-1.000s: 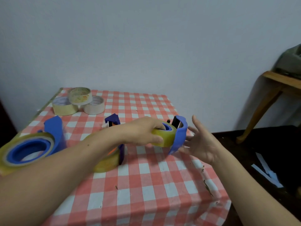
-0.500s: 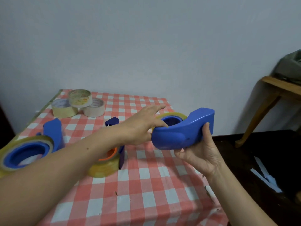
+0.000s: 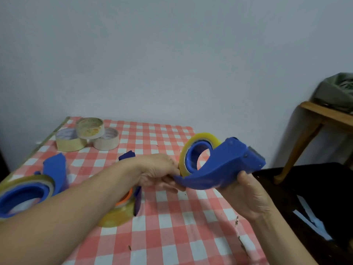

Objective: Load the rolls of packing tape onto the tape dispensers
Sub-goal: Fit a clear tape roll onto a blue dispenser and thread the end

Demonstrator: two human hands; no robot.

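A blue tape dispenser is held in the air above the table's right side, with a yellowish clear tape roll seated on its blue hub. My right hand grips the dispenser from below near its cutter end. My left hand pinches the dispenser's pointed tail next to the roll. A second loaded blue dispenser lies at the left edge. A third dispenser with a roll on an orange core is partly hidden under my left forearm.
Three loose tape rolls sit stacked at the far left of the red-checked tablecloth. A wooden stool with a grey bundle stands right, beside a dark surface with pale paper strips.
The dispenser rose from the table into both hands and turned so the roll's open side faces me. My right hand closed round it, and my left shifted to the tail.
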